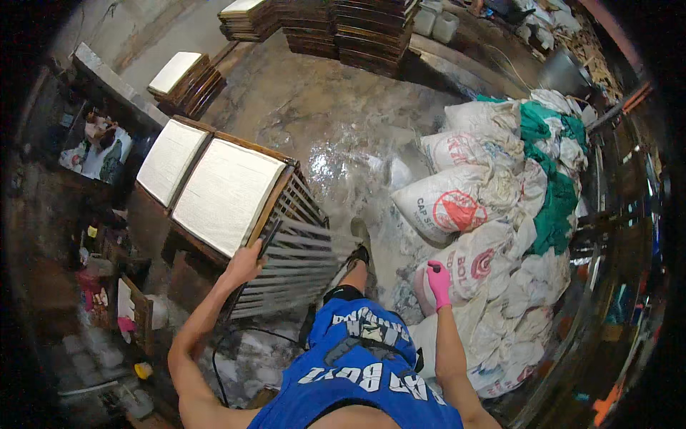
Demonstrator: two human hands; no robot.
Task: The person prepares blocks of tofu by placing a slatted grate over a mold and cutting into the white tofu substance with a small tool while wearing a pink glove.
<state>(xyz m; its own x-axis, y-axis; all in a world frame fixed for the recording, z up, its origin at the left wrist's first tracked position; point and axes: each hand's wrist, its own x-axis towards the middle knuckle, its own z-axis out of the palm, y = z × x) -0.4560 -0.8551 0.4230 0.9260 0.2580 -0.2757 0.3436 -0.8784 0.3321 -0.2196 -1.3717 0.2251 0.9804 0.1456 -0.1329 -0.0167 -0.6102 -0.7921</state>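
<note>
My bare left hand (pixel 246 263) is closed on a dark edge at the near right corner of a stack of wooden frames (pixel 286 275). The slatted side of that stack is partly smeared by motion. On top, a white sheet-like slab (pixel 229 193) with a rough surface lies flat, and a second white slab (pixel 170 161) rests left of it. My right hand (pixel 439 284), in a pink glove, is curled around a small dark thing whose end shows at the fist; I cannot tell what it is. It hovers over or near the white sacks (pixel 464 261).
Piled white sacks with green cloth (pixel 554 204) fill the right side. Tall frame stacks (pixel 339 32) stand at the back, and a smaller stack (pixel 187 86) far left. The floor (pixel 321 136) looks wet. A black cable (pixel 221 350) lies near my left arm. Another person (pixel 100 132) is at far left.
</note>
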